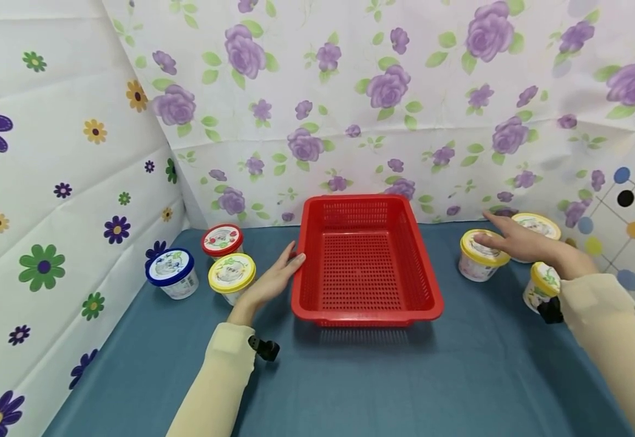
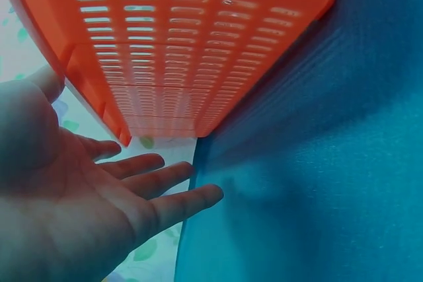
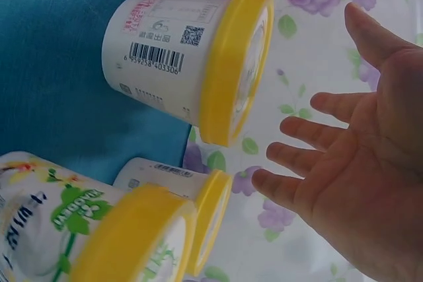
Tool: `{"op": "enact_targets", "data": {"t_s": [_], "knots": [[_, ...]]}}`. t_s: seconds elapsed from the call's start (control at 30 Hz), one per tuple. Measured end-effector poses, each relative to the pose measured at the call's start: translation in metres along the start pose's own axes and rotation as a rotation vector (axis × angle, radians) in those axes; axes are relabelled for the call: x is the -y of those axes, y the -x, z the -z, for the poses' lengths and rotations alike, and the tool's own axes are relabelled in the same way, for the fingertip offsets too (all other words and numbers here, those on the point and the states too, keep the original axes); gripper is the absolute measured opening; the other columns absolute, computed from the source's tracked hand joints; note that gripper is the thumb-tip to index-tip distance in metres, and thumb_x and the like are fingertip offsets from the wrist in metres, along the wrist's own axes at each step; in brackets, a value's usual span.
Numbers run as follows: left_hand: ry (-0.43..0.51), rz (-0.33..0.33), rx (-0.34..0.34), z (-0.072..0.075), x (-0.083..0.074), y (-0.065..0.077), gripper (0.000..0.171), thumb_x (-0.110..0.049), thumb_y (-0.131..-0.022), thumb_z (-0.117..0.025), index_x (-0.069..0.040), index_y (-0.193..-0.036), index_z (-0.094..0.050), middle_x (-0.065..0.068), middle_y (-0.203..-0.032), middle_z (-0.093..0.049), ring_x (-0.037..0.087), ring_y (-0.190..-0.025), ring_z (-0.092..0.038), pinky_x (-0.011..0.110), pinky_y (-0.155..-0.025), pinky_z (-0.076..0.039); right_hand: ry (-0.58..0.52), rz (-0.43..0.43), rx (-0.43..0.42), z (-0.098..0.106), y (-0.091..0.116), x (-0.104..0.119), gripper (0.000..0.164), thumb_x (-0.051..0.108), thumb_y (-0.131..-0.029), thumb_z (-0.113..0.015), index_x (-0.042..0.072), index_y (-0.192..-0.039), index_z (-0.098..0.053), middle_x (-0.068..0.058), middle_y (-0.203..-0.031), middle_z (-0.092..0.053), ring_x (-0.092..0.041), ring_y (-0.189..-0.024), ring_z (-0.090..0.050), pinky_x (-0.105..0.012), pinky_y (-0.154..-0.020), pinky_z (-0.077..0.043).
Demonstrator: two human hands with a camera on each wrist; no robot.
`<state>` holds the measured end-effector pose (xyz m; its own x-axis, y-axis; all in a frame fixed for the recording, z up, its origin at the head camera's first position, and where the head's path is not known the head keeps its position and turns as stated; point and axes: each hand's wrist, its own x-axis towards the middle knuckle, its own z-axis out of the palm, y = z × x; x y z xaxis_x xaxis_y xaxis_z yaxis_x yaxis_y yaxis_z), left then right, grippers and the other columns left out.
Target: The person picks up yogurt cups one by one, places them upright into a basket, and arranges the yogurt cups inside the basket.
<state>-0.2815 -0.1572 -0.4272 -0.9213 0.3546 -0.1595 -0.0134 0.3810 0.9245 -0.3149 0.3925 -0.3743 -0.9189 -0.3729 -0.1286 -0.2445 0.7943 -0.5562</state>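
My left hand [image 1: 270,282] is at the left side of a red plastic basket [image 1: 369,317], its fingers extended and fingertips right at the rim. In the left wrist view, the thumb lies along the rim of the basket [image 2: 198,64] and the palm faces its slotted wall. On the right, my right hand [image 1: 527,243] hovers, fingers spread, above a white tub with a yellow lid [image 1: 478,267]. A second yellow-lidded tub [image 1: 544,224] stands behind this hand, and a third tub [image 1: 536,294] is partly covered by the sleeve. The right wrist view shows the right palm [image 3: 377,156] holding nothing.
Left of the basket stand a blue-lidded tub [image 1: 172,273], a red-lidded tub [image 1: 223,240] and a yellow-lidded tub [image 1: 232,276], the last close to the left wrist. A blue cloth [image 1: 383,388] covers the table. Patterned sheets [image 1: 317,109] hang at the back and sides.
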Motion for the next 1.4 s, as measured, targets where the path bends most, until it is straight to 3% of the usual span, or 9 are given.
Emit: {"op": "enact_targets", "data": {"t_s": [0.13, 0.4, 0.53, 0.73, 1.0, 1.2, 1.4], "knots": [[0.02, -0.008, 0.013, -0.002, 0.005, -0.002, 0.086, -0.059, -0.107, -0.045, -0.02, -0.169, -0.001, 0.014, -0.172, -0.014, 0.036, -0.156, -0.021, 0.058, -0.12, -0.031, -0.025, -0.035, 0.001, -0.003, 0.001, -0.007, 0.102, 0.061, -0.104, -0.051, -0.006, -0.163, -0.002, -0.04, -0.165, -0.006, -0.062, -0.148, -0.01, -0.08, -0.109, -0.018], [0.069, -0.03, 0.017, -0.005, 0.009, -0.004, 0.08, -0.053, -0.109, -0.045, -0.021, -0.169, -0.003, 0.012, -0.172, -0.013, 0.035, -0.154, -0.026, 0.058, -0.118, -0.035, -0.08, -0.001, -0.016, -0.01, 0.009, -0.004, 0.093, 0.047, -0.108, -0.053, -0.005, -0.164, 0.0, -0.043, -0.162, -0.003, -0.065, -0.146, -0.006, -0.081, -0.105, -0.017], [0.112, -0.037, 0.03, -0.008, 0.011, -0.005, 0.08, -0.054, -0.109, -0.045, -0.021, -0.169, -0.004, 0.011, -0.173, -0.014, 0.034, -0.153, -0.029, 0.058, -0.117, -0.036, -0.077, -0.013, -0.032, -0.014, 0.012, -0.007, 0.093, 0.049, -0.108, -0.052, -0.006, -0.163, -0.002, -0.041, -0.164, -0.003, -0.063, -0.147, -0.006, -0.079, -0.108, -0.017], [0.196, -0.024, 0.037, -0.011, 0.014, -0.005, 0.077, -0.053, -0.109, -0.045, -0.022, -0.169, -0.007, 0.01, -0.17, -0.022, 0.033, -0.148, -0.038, 0.058, -0.115, -0.038, -0.08, -0.018, -0.052, -0.017, 0.019, 0.0, 0.091, 0.047, -0.108, -0.053, -0.005, -0.164, -0.002, -0.041, -0.164, -0.003, -0.063, -0.148, -0.004, -0.08, -0.108, -0.016], [0.237, -0.039, 0.038, -0.011, 0.017, -0.005, 0.076, -0.053, -0.109, -0.047, -0.023, -0.168, -0.011, 0.009, -0.166, -0.031, 0.031, -0.145, -0.043, 0.055, -0.117, -0.038, -0.059, -0.062, -0.058, -0.021, 0.022, 0.01, 0.088, 0.045, -0.11, -0.05, -0.001, -0.165, 0.001, -0.038, -0.166, 0.0, -0.061, -0.15, 0.001, -0.08, -0.109, -0.014], [0.264, -0.054, 0.041, -0.01, 0.019, -0.007, 0.076, -0.053, -0.109, -0.046, -0.021, -0.168, -0.01, 0.01, -0.164, -0.033, 0.031, -0.144, -0.044, 0.055, -0.116, -0.039, -0.09, -0.096, -0.077, -0.028, 0.022, 0.011, 0.089, 0.049, -0.109, -0.049, 0.004, -0.166, 0.003, -0.034, -0.168, 0.001, -0.059, -0.151, 0.001, -0.08, -0.111, -0.012], [0.299, -0.083, 0.06, -0.014, 0.02, -0.008, 0.072, -0.049, -0.111, -0.044, -0.021, -0.168, -0.011, 0.015, -0.163, -0.036, 0.035, -0.141, -0.049, 0.054, -0.113, -0.043, -0.124, -0.084, -0.135, -0.038, 0.03, 0.006, 0.088, 0.045, -0.109, -0.052, 0.001, -0.166, -0.001, -0.035, -0.167, -0.001, -0.06, -0.151, 0.0, -0.08, -0.11, -0.012]]}}
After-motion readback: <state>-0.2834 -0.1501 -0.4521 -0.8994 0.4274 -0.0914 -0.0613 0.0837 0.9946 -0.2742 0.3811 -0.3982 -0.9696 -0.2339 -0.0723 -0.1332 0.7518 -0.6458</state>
